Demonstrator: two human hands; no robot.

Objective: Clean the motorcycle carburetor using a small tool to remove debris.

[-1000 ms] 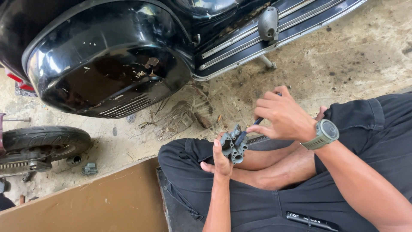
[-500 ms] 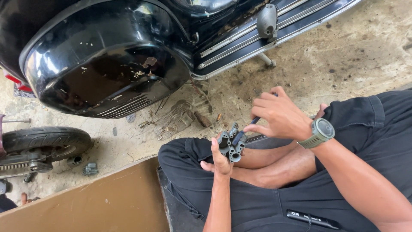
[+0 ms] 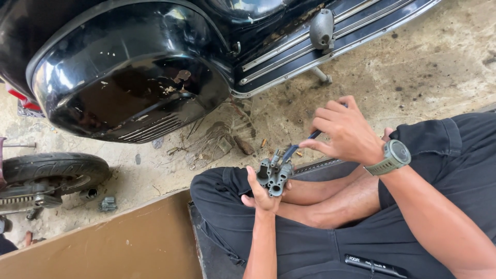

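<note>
The right hand (image 3: 347, 132) has lifted slightly, drawing its blue-handled tool (image 3: 302, 144) up from the carburettor (image 3: 275, 174).

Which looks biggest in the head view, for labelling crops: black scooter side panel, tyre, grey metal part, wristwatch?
1. Black scooter side panel
2. Tyre
3. Grey metal part, in left hand
4. Wristwatch, nearly alike; nearness unsure
</note>
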